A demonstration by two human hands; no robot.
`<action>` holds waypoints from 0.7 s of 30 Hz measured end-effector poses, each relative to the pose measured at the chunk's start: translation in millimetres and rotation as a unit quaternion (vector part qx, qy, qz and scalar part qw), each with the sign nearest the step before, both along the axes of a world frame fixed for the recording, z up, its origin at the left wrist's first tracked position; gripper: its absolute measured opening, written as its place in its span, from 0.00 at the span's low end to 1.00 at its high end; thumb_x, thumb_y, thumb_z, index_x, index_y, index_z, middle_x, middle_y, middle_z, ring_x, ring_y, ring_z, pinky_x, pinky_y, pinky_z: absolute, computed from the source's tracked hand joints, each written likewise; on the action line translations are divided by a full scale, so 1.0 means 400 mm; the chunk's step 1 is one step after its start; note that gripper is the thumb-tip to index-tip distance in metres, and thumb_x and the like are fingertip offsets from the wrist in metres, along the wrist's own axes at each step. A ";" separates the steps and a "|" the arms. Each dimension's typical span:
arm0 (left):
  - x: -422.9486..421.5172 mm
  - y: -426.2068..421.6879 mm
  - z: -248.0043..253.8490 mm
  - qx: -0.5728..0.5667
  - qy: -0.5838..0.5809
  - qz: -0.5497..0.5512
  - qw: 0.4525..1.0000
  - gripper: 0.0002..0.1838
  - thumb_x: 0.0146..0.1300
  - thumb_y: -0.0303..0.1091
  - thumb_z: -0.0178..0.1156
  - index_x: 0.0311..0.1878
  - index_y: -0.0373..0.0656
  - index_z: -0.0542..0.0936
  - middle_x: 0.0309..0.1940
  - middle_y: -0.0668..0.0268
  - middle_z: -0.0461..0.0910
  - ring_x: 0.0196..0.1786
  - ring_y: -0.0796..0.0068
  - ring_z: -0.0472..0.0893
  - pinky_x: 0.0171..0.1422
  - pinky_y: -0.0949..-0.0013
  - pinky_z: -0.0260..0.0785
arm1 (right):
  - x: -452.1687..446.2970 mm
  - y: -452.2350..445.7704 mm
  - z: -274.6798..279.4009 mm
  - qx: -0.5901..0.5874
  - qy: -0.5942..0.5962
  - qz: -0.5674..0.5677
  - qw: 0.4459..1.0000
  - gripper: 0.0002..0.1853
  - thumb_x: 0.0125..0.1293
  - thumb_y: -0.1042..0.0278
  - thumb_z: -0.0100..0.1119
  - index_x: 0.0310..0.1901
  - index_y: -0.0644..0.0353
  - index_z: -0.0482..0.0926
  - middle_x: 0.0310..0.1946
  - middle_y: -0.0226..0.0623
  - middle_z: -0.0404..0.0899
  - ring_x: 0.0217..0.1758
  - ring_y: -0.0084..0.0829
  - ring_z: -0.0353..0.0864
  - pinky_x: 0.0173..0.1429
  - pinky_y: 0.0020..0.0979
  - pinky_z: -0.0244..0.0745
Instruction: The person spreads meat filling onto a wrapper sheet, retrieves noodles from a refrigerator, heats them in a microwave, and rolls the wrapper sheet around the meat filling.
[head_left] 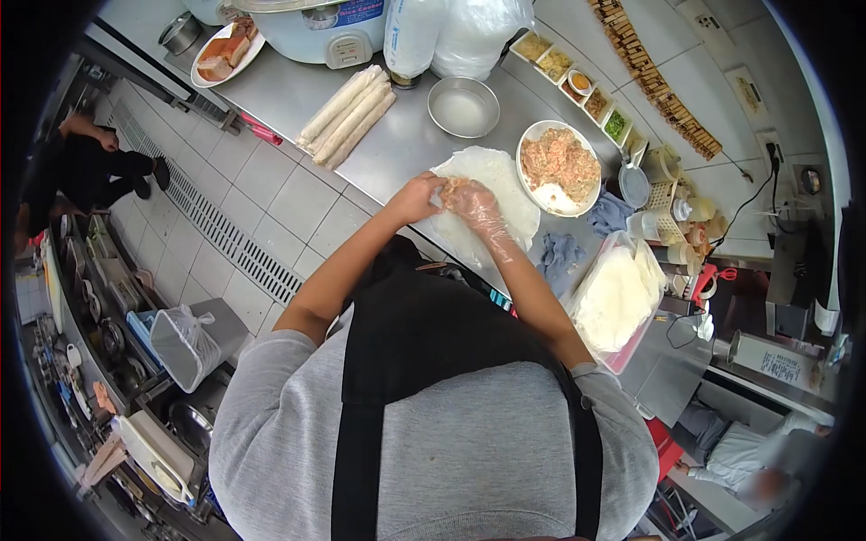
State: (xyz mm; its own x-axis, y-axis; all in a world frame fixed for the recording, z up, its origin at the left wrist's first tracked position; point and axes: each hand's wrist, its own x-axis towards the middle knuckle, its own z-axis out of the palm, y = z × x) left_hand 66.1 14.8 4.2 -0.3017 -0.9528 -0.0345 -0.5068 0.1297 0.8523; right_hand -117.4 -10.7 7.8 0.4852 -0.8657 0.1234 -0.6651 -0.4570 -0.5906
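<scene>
A thin white sheet of wrapper lies flat on the steel counter in front of me. Over it, my right hand, in a clear plastic glove, curls its fingers around orange-pink minced filling. My bare left hand is at the sheet's left edge, fingers drawn together beside the filling; what they grip is hidden. Just right of the sheet stands a white bowl of the same filling, with a pale patch at its near side. Long pale rolls lie stacked on the counter to the left.
Behind the sheet sits a metal bowl. A tub of stacked white sheets and blue cloths are at right. A rice cooker, condiment tray and meat plate line the back. Other people appear at both sides.
</scene>
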 end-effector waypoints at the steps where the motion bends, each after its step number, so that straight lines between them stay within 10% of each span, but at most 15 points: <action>1: 0.000 -0.003 0.001 -0.011 -0.008 -0.003 1.000 0.33 0.42 0.22 0.71 0.56 0.37 0.74 0.47 0.57 0.73 0.44 0.64 0.79 0.47 0.68 0.79 | -0.004 -0.013 -0.012 -0.002 -0.001 0.000 1.000 0.07 0.59 0.65 0.59 0.33 0.58 0.81 0.31 0.42 0.79 0.37 0.43 0.78 0.43 0.39 0.74; 13: 0.009 -0.005 -0.025 -0.003 -0.002 -0.003 1.000 0.31 0.44 0.19 0.68 0.56 0.37 0.74 0.47 0.57 0.73 0.44 0.64 0.80 0.47 0.68 0.79 | -0.004 -0.044 0.023 0.045 0.087 0.040 0.994 0.18 0.51 0.57 0.66 0.43 0.54 0.82 0.35 0.39 0.78 0.40 0.40 0.78 0.47 0.37 0.73; 15: 0.009 -0.007 -0.022 0.004 -0.004 0.002 1.000 0.31 0.44 0.18 0.67 0.56 0.37 0.74 0.47 0.57 0.73 0.45 0.64 0.80 0.47 0.68 0.79 | -0.014 -0.025 0.053 -0.184 0.012 0.019 0.983 0.27 0.50 0.56 0.67 0.53 0.56 0.76 0.42 0.38 0.79 0.46 0.43 0.78 0.54 0.36 0.71; 21: 0.006 -0.023 -0.020 -0.064 -0.011 -0.014 0.998 0.32 0.41 0.20 0.66 0.55 0.36 0.74 0.48 0.53 0.73 0.46 0.55 0.79 0.49 0.63 0.76 | -0.017 -0.006 -0.107 -0.032 -0.082 0.050 0.995 0.37 0.46 0.54 0.72 0.59 0.55 0.73 0.57 0.45 0.73 0.60 0.42 0.70 0.60 0.43 0.66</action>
